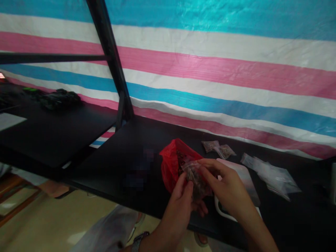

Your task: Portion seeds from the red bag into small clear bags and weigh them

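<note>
Between my two hands is a small clear zip bag (pixel 197 182) with brownish-green dried pieces inside. My left hand (pixel 181 196) is closed round its left side and lower part, thumb in front. The fingers of my right hand (pixel 220 178) pinch its upper right edge near the seal. Just behind the bag, a red plastic bag (pixel 169 171) stands with its mouth open, dark dried pieces showing inside. Partly covered by my right hand is a white kitchen scale (pixel 243 178) with a shiny plate.
Two small filled zip bags (pixel 219 148) lie at the back of the black table (pixel 110 175). A stack of flat clear bags (pixel 273 175) rests right of the scale. A black post (pixel 110 52) rises at the left, before a striped sheet (pixel 210 70).
</note>
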